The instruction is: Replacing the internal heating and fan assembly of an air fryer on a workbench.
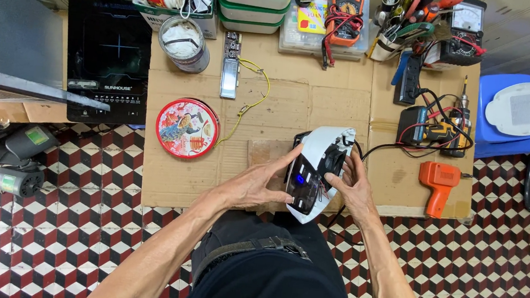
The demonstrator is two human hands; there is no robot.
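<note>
Opened white appliance housing (318, 172), held tilted at the near edge of the cardboard-covered table (295, 100). The left hand (253, 187) braces its left side with fingers spread and clasping it; the right hand (353, 185) has fingers curled around its right edge, seemingly to expose the dark interior. Round red tin (187, 128) left, orange drill (438, 183) right, meters far; checkered tile floor (62, 239).

The device (316, 173) between the hands has a white plastic shell, smooth and a little glossy, with dark parts inside. It lies over matt brown cardboard (295, 100), rough and creased. The round tin (187, 128) to the left is shiny printed metal. The orange tool (438, 183) at right looks like matt plastic. The floor tiles (63, 227) are smooth.
</note>
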